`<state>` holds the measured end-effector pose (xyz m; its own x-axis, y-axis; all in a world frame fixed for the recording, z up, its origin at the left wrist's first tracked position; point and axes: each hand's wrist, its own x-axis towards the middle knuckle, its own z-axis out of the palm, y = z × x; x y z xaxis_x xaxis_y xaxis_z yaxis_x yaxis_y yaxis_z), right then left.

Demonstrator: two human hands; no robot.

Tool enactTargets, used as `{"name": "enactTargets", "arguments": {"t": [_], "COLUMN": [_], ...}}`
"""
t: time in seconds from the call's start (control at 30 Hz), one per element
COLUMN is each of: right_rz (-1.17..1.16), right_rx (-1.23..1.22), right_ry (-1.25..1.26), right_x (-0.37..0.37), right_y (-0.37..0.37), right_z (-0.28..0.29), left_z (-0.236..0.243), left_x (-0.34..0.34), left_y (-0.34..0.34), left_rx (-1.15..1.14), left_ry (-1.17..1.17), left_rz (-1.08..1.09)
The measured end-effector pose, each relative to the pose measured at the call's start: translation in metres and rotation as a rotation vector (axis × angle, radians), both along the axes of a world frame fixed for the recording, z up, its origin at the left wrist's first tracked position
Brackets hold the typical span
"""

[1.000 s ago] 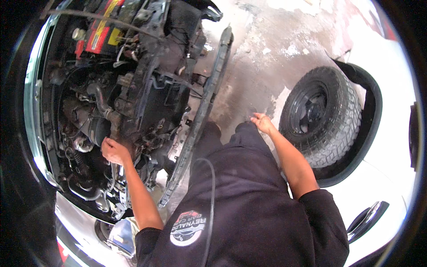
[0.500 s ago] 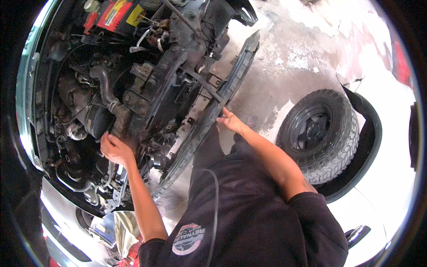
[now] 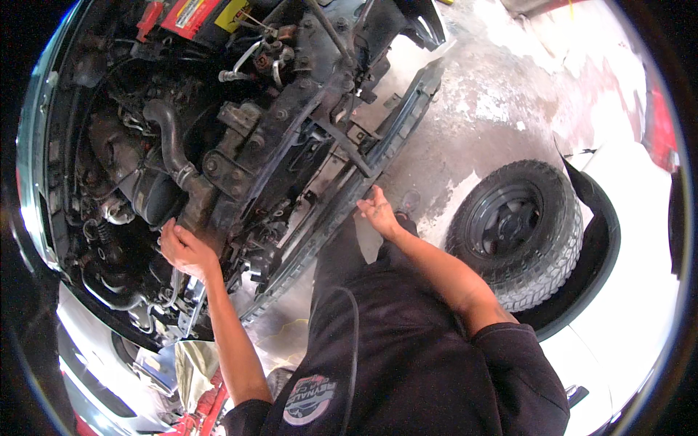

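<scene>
My left hand [image 3: 188,251] reaches into an engine bay. Its fingers are curled together beside a dark round cover [image 3: 158,196] and the lower end of a thick grey-black hose [image 3: 169,149]. Whatever its fingertips grip is hidden. My right hand [image 3: 379,213] is at the near edge of a long dark metal crossbar [image 3: 349,190] at the front of the vehicle. Its fingers are loosely bent and apart, with the index fingertip close to the bar and nothing seen in the hand.
A red and yellow battery [image 3: 190,16] sits at the far end of the bay. To my right, a knobby tire [image 3: 512,232] on a black wheel belongs to a white vehicle [image 3: 618,320]. A pale cloth [image 3: 195,370] hangs near red equipment [image 3: 211,407] at lower left.
The view has shifted a little, moving the engine bay within it. My right hand's fingers have bent and drawn slightly off the crossbar. The left hand stays by the round cover.
</scene>
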<state>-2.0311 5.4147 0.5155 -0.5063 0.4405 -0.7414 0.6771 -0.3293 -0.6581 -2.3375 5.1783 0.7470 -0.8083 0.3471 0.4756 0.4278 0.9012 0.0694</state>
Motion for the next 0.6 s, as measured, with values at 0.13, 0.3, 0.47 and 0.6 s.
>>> {"name": "enactTargets", "arguments": {"t": [0.13, 0.3, 0.47, 0.6], "right_rz": [0.022, 0.183, 0.22, 0.241], "right_rx": [0.113, 0.194, 0.302, 0.247], "right_ry": [-0.007, -0.046, -0.107, -0.067], "right_x": [-0.003, -0.016, -0.023, -0.016], "right_y": [0.002, 0.011, 0.009, 0.016], "right_z": [-0.004, -0.006, 0.0, -0.004], "left_z": [0.003, 0.003, 0.006, 0.003], "left_x": [0.001, 0.003, 0.003, 0.003], "left_y": [0.006, 0.006, 0.01, 0.008], "left_rx": [-0.011, -0.014, -0.023, -0.017], "left_ry": [0.043, 0.043, 0.044, 0.05], "left_rz": [-0.023, -0.017, -0.013, 0.002]}}
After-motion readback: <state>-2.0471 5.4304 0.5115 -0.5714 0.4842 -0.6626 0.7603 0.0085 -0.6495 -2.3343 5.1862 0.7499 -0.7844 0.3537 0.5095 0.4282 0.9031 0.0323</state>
